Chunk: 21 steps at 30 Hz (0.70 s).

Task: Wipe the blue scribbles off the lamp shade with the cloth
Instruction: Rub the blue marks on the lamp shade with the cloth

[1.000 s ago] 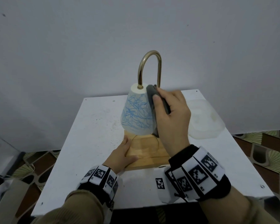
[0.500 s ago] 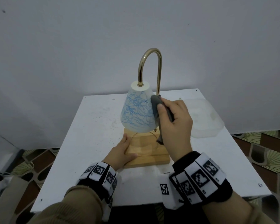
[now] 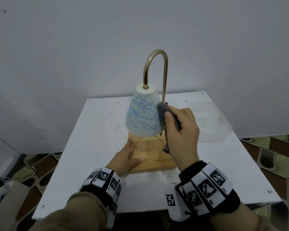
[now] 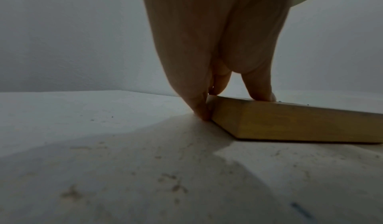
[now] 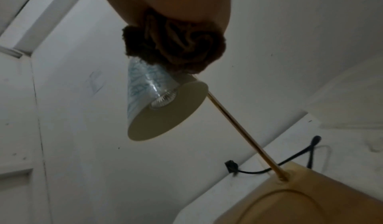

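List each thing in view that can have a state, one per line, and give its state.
Shade: hanging, covered in blue scribbles.
Cloth: bunched, pressed on the shade's right side.
Right hand: grips the cloth.
Left hand: flat on the base's corner.
Base: flat on the table.
Bulb: unlit.

The right hand [image 3: 182, 132] is sliding down the right side of the lamp shade [image 3: 143, 114] with the grey cloth [image 3: 163, 108], having been up by the shade's top rim 1 second ago; the cloth is now pressing against the shade's middle, beside the blue scribbles [image 3: 140, 114].
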Each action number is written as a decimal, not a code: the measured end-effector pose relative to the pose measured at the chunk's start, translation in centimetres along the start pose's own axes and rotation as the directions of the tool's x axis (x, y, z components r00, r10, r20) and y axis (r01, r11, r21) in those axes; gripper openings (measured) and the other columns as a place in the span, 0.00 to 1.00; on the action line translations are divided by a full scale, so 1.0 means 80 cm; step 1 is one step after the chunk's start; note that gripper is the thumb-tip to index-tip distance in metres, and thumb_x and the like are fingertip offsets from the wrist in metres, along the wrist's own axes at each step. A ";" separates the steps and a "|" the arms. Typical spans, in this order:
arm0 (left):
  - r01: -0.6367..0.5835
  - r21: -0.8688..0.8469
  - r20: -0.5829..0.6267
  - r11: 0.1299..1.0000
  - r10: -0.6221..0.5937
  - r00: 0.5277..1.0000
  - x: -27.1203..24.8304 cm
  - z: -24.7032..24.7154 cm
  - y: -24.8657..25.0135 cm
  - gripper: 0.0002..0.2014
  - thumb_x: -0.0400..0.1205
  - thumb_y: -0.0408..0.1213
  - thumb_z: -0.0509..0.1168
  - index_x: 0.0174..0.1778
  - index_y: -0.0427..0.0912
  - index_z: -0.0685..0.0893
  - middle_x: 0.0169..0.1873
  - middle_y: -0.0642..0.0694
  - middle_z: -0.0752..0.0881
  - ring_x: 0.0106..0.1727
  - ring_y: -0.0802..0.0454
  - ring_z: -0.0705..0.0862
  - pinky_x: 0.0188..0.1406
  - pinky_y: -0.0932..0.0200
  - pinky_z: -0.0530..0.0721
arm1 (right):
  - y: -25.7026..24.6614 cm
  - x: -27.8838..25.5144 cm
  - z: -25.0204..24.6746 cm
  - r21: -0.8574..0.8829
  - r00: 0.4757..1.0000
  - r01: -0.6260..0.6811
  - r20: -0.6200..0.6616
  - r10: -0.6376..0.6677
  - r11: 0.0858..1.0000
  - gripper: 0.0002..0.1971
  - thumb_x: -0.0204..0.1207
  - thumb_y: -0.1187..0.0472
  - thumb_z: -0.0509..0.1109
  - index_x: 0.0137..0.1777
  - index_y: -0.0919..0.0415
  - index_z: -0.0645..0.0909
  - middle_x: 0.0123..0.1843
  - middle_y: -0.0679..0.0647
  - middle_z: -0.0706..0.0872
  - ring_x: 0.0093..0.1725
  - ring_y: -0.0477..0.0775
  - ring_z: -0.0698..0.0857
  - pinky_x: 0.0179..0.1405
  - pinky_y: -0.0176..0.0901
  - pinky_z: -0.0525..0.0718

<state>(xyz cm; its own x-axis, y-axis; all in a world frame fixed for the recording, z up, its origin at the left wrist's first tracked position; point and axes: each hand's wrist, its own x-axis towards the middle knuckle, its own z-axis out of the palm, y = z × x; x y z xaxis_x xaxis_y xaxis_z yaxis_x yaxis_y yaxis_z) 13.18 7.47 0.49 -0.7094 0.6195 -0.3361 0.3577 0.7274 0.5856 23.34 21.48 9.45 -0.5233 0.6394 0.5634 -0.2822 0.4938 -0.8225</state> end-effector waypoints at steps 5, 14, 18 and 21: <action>-0.008 0.004 0.002 1.000 0.008 1.000 0.001 0.001 -0.001 0.42 0.82 0.48 0.64 0.83 0.46 0.44 0.83 0.53 0.40 0.83 0.54 0.52 0.79 0.61 0.55 | -0.019 0.015 0.011 0.043 0.999 0.038 -0.025 -0.037 0.998 0.10 0.79 0.67 0.67 0.58 0.63 0.84 0.44 0.49 0.78 0.46 0.35 0.78 0.48 0.21 0.73; -0.045 0.100 -0.015 0.994 0.047 0.999 0.006 0.002 -0.009 0.41 0.82 0.52 0.61 0.83 0.42 0.44 0.83 0.51 0.41 0.83 0.57 0.45 0.76 0.67 0.43 | 0.001 -0.004 0.000 -0.011 0.999 0.045 -0.001 -0.045 0.999 0.11 0.78 0.65 0.66 0.59 0.64 0.83 0.46 0.48 0.78 0.48 0.33 0.78 0.50 0.21 0.73; -0.048 0.095 -0.028 0.994 0.051 0.998 0.016 0.007 -0.011 0.40 0.84 0.53 0.58 0.83 0.42 0.42 0.83 0.50 0.39 0.83 0.57 0.44 0.77 0.66 0.43 | -0.011 0.010 0.008 0.039 1.000 -0.003 -0.024 0.004 0.999 0.10 0.79 0.67 0.67 0.59 0.64 0.83 0.47 0.50 0.78 0.49 0.33 0.78 0.49 0.20 0.72; -0.071 0.080 -0.042 0.994 0.074 0.996 0.024 0.013 -0.017 0.41 0.84 0.53 0.58 0.83 0.41 0.41 0.83 0.49 0.38 0.83 0.56 0.43 0.79 0.63 0.44 | -0.019 0.007 0.013 0.048 0.998 0.050 -0.036 -0.048 0.998 0.12 0.78 0.66 0.67 0.60 0.64 0.83 0.47 0.48 0.77 0.49 0.36 0.78 0.51 0.23 0.74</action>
<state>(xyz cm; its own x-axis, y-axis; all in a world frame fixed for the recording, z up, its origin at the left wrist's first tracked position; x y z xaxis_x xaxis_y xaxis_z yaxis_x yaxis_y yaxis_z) 11.98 7.96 -1.77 -0.7059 0.6588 -0.2602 0.4543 0.7030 0.5472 22.62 20.45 10.97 -0.4802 0.6356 0.6045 -0.3463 0.4958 -0.7964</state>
